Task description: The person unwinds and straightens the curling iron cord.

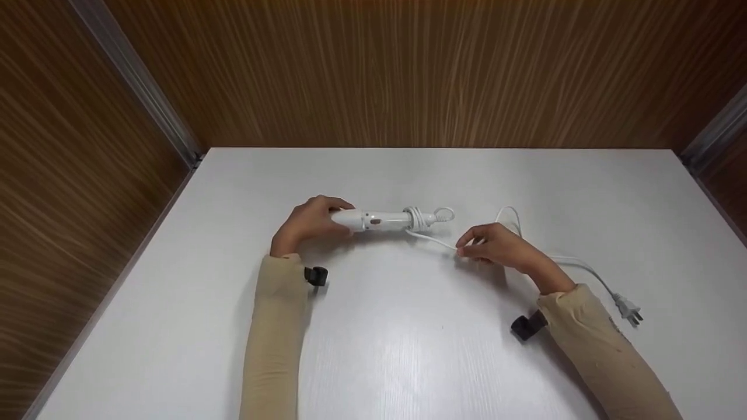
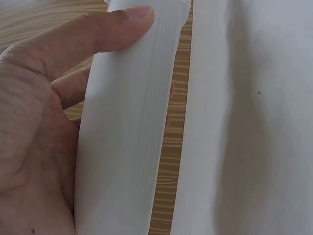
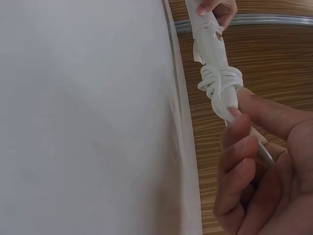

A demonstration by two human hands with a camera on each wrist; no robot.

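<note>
A white handheld appliance (image 1: 379, 220) lies sideways over the white table (image 1: 373, 350). My left hand (image 1: 309, 224) grips its left end, thumb on top of the white body (image 2: 127, 132). Its white cord (image 1: 435, 240) is wound in a few turns round the right end (image 3: 221, 81). From there the cord runs to my right hand (image 1: 496, 248), which pinches it between fingers (image 3: 239, 156) and thumb. Behind that hand the cord loops and trails to a two-pin plug (image 1: 629, 308) on the table at the right.
Wood-grain walls (image 1: 408, 70) close in the table at the back and both sides, with metal strips (image 1: 140, 81) in the corners. Small black wrist cameras (image 1: 316, 275) sit on both beige sleeves.
</note>
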